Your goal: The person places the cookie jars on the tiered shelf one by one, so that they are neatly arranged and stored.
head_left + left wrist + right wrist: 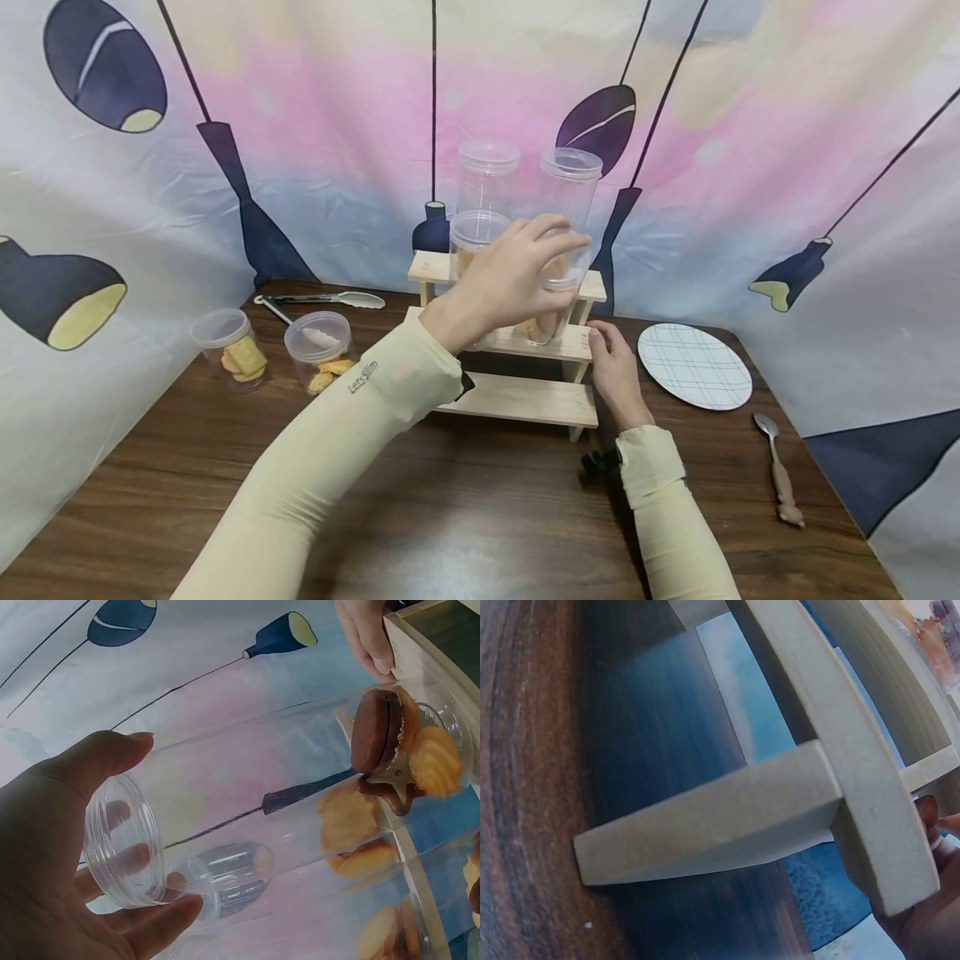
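My left hand [510, 275] reaches across to a tall clear jar [544, 327] on the middle step of a small wooden tiered rack [517, 398]. In the left wrist view, thumb and fingers close round its screw lid [142, 840]. Brown and golden cookies [401, 754] lie at the bottom of this jar. At the rack's right end, my right hand [617, 371] grips the end of the middle step. The right wrist view shows only part of that hand [930, 900] behind the board's end [896, 847].
More clear jars [489, 175] stand on the rack. To its left are two short cookie jars [228, 350], tongs [330, 298] and a white-headed utensil [318, 337]. A checked plate [693, 367] and a spoon [780, 475] lie at right. A printed cloth [360, 167] hangs behind.
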`<action>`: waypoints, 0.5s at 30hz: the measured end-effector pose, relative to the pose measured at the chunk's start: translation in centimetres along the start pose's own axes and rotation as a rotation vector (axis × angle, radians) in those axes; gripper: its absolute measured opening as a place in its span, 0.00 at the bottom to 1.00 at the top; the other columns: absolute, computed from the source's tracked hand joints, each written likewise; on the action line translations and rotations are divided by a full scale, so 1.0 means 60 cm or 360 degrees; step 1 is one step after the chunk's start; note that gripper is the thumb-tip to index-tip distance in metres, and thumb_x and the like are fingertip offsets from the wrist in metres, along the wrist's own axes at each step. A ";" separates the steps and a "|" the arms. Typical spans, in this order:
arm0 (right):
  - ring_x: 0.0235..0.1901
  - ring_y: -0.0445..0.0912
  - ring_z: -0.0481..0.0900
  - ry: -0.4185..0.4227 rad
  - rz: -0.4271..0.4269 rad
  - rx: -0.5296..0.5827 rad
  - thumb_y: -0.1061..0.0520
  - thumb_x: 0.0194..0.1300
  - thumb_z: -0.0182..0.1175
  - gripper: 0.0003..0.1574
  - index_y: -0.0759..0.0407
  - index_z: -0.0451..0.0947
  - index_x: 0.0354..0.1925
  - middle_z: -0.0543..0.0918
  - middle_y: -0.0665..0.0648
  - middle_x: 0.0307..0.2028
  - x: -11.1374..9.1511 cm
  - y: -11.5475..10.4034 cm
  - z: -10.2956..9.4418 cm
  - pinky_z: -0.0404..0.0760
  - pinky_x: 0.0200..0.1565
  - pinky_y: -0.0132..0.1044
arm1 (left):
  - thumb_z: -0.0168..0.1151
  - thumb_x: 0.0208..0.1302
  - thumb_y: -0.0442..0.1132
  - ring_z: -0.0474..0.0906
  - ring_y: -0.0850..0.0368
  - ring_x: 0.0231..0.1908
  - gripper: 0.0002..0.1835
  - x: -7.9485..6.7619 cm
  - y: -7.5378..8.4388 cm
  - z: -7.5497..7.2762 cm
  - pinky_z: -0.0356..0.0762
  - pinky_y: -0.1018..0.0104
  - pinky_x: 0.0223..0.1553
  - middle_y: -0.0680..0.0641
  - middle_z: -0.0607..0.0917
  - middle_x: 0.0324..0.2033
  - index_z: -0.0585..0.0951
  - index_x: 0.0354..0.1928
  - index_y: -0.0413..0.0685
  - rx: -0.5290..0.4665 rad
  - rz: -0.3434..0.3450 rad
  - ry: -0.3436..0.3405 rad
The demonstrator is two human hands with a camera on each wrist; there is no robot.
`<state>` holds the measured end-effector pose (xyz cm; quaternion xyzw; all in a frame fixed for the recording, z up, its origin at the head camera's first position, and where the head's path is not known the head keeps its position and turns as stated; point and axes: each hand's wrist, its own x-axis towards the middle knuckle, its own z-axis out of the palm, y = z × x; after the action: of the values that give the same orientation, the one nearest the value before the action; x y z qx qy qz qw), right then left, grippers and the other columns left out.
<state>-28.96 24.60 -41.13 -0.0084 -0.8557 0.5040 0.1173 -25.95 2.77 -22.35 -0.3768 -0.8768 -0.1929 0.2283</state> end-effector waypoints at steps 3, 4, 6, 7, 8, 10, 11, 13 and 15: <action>0.38 0.53 0.76 -0.0006 -0.0004 0.0005 0.36 0.78 0.38 0.31 0.48 0.70 0.67 0.79 0.61 0.50 0.001 0.001 -0.001 0.74 0.41 0.43 | 0.70 0.60 0.49 0.72 0.48 0.59 0.32 0.005 0.001 0.002 0.71 0.58 0.61 0.47 0.73 0.66 0.76 0.67 0.56 -0.0008 -0.0015 0.0000; 0.39 0.53 0.76 -0.0009 -0.0004 0.0002 0.36 0.78 0.38 0.31 0.48 0.70 0.67 0.79 0.61 0.50 0.000 0.001 -0.001 0.74 0.41 0.43 | 0.70 0.60 0.49 0.72 0.48 0.59 0.32 0.007 0.002 0.002 0.71 0.58 0.61 0.47 0.73 0.66 0.76 0.67 0.56 -0.0004 -0.0029 -0.0009; 0.39 0.54 0.76 -0.0018 -0.0011 0.0015 0.35 0.78 0.38 0.31 0.48 0.70 0.67 0.79 0.62 0.50 0.000 0.001 -0.001 0.74 0.41 0.44 | 0.70 0.60 0.50 0.71 0.48 0.60 0.33 0.011 0.004 0.002 0.70 0.57 0.62 0.47 0.72 0.67 0.75 0.68 0.57 0.0003 -0.0068 -0.0041; 0.39 0.54 0.75 -0.0021 -0.0015 0.0020 0.35 0.78 0.38 0.31 0.48 0.70 0.67 0.79 0.62 0.50 0.000 0.000 -0.002 0.74 0.42 0.44 | 0.70 0.60 0.50 0.71 0.48 0.61 0.33 0.013 0.006 0.002 0.70 0.57 0.62 0.47 0.72 0.67 0.75 0.68 0.57 0.0007 -0.0086 -0.0060; 0.40 0.54 0.75 -0.0025 -0.0021 0.0021 0.35 0.78 0.38 0.31 0.48 0.70 0.67 0.79 0.61 0.51 0.000 0.000 -0.002 0.73 0.42 0.45 | 0.70 0.60 0.50 0.71 0.49 0.61 0.34 0.015 0.007 0.002 0.70 0.57 0.62 0.48 0.71 0.68 0.74 0.69 0.58 0.0013 -0.0109 -0.0087; 0.41 0.55 0.74 -0.0031 -0.0030 0.0028 0.35 0.78 0.39 0.31 0.47 0.70 0.67 0.78 0.61 0.54 -0.001 0.000 -0.002 0.72 0.42 0.46 | 0.70 0.60 0.51 0.70 0.49 0.62 0.35 0.019 0.009 0.002 0.71 0.57 0.62 0.49 0.70 0.69 0.74 0.69 0.59 0.0027 -0.0149 -0.0133; 0.41 0.55 0.74 -0.0034 -0.0033 0.0031 0.35 0.78 0.39 0.31 0.48 0.70 0.67 0.78 0.61 0.54 -0.001 0.000 -0.003 0.72 0.43 0.46 | 0.70 0.60 0.52 0.70 0.50 0.62 0.35 0.021 0.010 0.003 0.71 0.56 0.61 0.49 0.70 0.69 0.74 0.70 0.60 0.0031 -0.0165 -0.0147; 0.42 0.56 0.74 -0.0036 -0.0036 0.0024 0.35 0.78 0.39 0.32 0.48 0.70 0.67 0.77 0.61 0.56 -0.001 0.001 -0.003 0.71 0.43 0.47 | 0.70 0.60 0.53 0.69 0.50 0.63 0.35 0.023 0.011 0.005 0.72 0.57 0.60 0.49 0.69 0.69 0.73 0.70 0.60 0.0045 -0.0195 -0.0166; 0.43 0.56 0.74 -0.0035 -0.0035 0.0020 0.35 0.78 0.38 0.32 0.48 0.69 0.67 0.77 0.61 0.56 -0.001 0.001 -0.003 0.71 0.44 0.47 | 0.70 0.60 0.54 0.69 0.50 0.64 0.35 0.025 0.011 0.008 0.74 0.57 0.57 0.49 0.69 0.70 0.73 0.70 0.62 0.0057 -0.0227 -0.0169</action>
<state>-28.87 24.78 -41.11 0.0072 -0.8539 0.5080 0.1134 -26.51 4.30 -21.79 -0.3191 -0.9155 -0.1727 0.1738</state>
